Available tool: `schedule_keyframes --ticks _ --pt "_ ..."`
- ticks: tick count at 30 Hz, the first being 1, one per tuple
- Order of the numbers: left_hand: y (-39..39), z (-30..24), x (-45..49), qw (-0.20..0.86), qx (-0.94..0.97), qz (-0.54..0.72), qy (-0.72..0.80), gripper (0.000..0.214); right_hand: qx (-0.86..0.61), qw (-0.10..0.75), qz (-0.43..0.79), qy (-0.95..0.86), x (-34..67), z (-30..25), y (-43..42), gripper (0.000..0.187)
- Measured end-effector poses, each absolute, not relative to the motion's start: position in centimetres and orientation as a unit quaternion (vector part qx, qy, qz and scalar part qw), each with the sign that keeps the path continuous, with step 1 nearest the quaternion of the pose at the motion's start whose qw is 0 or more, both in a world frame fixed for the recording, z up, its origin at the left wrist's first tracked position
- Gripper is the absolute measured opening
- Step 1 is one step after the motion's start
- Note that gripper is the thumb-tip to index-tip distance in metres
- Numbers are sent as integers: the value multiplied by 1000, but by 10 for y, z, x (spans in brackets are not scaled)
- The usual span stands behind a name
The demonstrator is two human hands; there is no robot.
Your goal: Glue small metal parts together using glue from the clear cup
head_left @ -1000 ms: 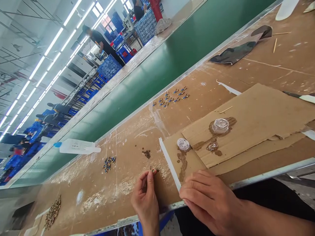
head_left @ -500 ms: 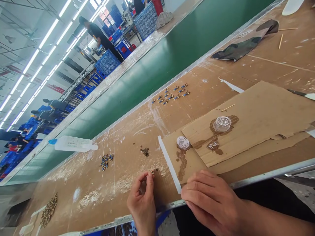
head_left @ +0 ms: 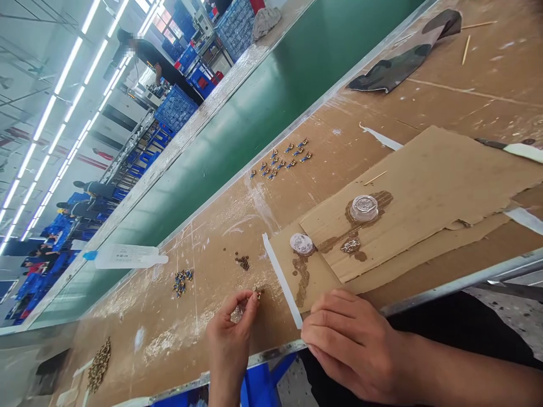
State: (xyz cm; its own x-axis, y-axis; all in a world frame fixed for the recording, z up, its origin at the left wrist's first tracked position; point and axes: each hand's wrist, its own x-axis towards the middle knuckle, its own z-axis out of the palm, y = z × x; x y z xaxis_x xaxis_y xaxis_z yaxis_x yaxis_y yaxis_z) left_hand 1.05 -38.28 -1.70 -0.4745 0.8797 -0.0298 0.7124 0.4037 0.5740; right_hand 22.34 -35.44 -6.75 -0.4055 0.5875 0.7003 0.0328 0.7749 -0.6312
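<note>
My left hand (head_left: 231, 333) is near the bench's front edge, thumb and forefinger pinched on a tiny brass-and-blue part (head_left: 257, 293). My right hand (head_left: 352, 342) rests at the front edge with its fingers curled together beside a white strip (head_left: 281, 280); what it holds, if anything, is hidden. A small heap of dark brass bits (head_left: 242, 261) lies just beyond my left hand. A cluster of blue and brass parts (head_left: 181, 280) sits further left.
Two round clear lids (head_left: 363, 207) (head_left: 301, 243) sit on stained cardboard (head_left: 432, 186). Rows of finished blue parts (head_left: 280, 160) lie near the green conveyor belt (head_left: 263, 113). A white bottle (head_left: 125, 256) lies at left, a brass pile (head_left: 98, 364) far left. Other people work in the distance.
The view has swung slightly, so everything sits lower and to the left in the frame. My left hand has tilted, bringing the pinched part lower toward the bench. My right hand stays put.
</note>
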Motion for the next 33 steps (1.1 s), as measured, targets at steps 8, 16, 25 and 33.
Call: schedule_keyframes --ticks 8,16,25,33 --pt "-382 -12 4 171 558 211 784 22 -193 512 263 -794 223 -68 -354 11" --pt "-374 -11 -2 165 644 189 722 17 -199 507 252 -800 221 -69 -355 10" --pt "-372 -15 -6 149 679 193 692 13 -200 510 242 -801 220 -72 -356 8" --pt "-376 -16 -7 130 685 211 686 14 -187 505 243 -806 221 -68 -358 13"
